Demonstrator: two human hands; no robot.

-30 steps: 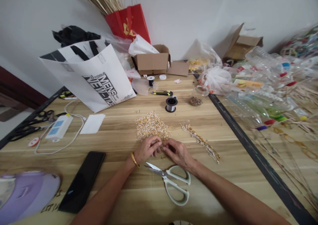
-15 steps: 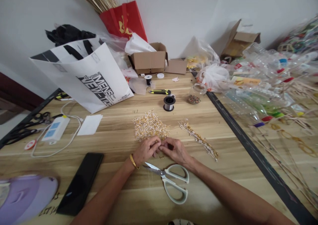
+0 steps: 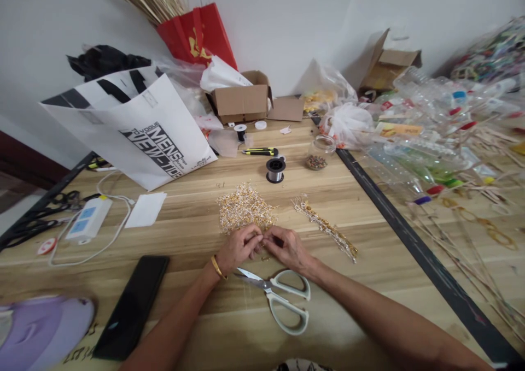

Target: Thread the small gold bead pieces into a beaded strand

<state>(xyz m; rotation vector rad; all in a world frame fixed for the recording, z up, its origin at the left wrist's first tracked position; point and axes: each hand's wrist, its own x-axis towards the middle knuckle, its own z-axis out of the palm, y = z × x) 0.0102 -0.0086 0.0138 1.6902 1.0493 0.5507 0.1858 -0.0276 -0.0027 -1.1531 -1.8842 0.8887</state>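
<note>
My left hand and my right hand meet fingertip to fingertip, both closed in a pinch. Whatever lies between the fingers is too small to name. Just beyond them spreads a pile of small gold and silver beaded pieces. A bundle of gold and clear beaded strands lies right of my right hand. Scissors with pale handles rest partly spread on the table below my wrists, blades pointing toward my left wrist. A few tiny gold bits sit on the wood under my fingers.
Farther back stand a wire spool, a yellow-black utility knife and a glass jar of beads. A black phone and a power strip lie left, near a white paper bag. Plastic bottles crowd the right.
The whole view has shifted slightly as the head turned. Both hands stay pinched together at the same spot by the pile; nothing else has visibly moved.
</note>
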